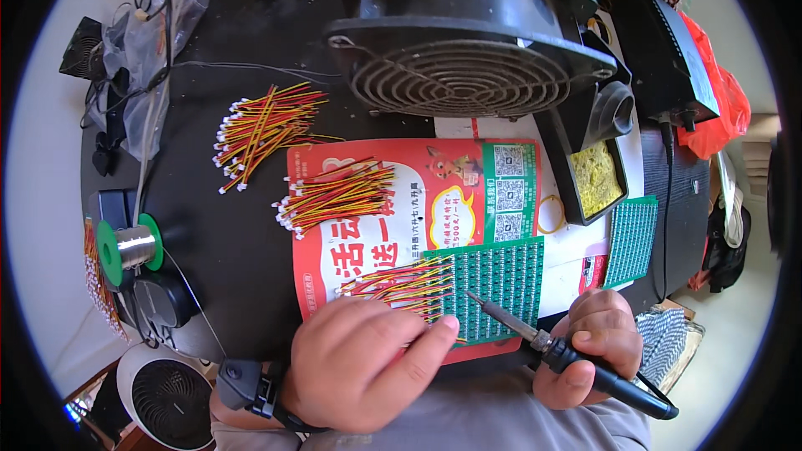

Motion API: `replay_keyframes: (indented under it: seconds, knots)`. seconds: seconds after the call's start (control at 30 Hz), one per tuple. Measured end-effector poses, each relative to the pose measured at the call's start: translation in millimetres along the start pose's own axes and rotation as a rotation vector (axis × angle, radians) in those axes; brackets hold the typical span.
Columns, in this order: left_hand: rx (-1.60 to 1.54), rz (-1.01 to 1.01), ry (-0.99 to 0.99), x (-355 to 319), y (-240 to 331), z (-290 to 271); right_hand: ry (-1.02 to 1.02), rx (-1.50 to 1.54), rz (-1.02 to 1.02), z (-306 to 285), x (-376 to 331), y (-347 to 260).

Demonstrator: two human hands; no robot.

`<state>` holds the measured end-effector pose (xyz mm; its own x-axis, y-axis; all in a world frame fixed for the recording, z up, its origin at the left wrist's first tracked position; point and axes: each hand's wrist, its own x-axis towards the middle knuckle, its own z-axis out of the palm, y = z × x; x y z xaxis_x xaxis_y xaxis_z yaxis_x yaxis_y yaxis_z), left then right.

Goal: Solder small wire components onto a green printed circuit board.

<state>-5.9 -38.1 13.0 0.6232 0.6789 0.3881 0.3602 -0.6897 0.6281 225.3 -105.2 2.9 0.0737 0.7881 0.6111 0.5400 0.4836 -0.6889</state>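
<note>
My right hand [595,349] grips a soldering iron [576,361] by its black handle. Its tip hovers over or touches the green circuit board [501,284]; which one I cannot tell. Rows of small pads cover the board, and red, yellow and black wires [393,288] lie along its left side, several reaching onto it. At the board's lower left edge, my left hand [363,363] is closed with its fingertips pressed together, and a bit of yellow wire shows beside them. The rest of that wire is hidden under the hand. Beneath the board lies a red printed sheet [313,276].
Two piles of connector wires [271,129] lie farther off, one on the sheet. A large black fan [468,58] stands at the back. To the right are a tray of yellow sponge [595,179] and another green board [631,242]. A solder spool [134,248] sits left.
</note>
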Motion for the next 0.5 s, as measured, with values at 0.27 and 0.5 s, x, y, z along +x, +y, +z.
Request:
replay_keyframes:
  seconds: [0.27, 0.5]
  knots:
    - [0.114, 0.043, -0.003, -4.6, -0.9, 17.2, -0.029, 0.006, -0.004, 4.7, 3.1, 1.5]
    - [0.194, 0.056, 0.010, -4.2, -2.8, 16.5, -0.112, -0.002, 0.029, 4.9, 7.4, -2.1]
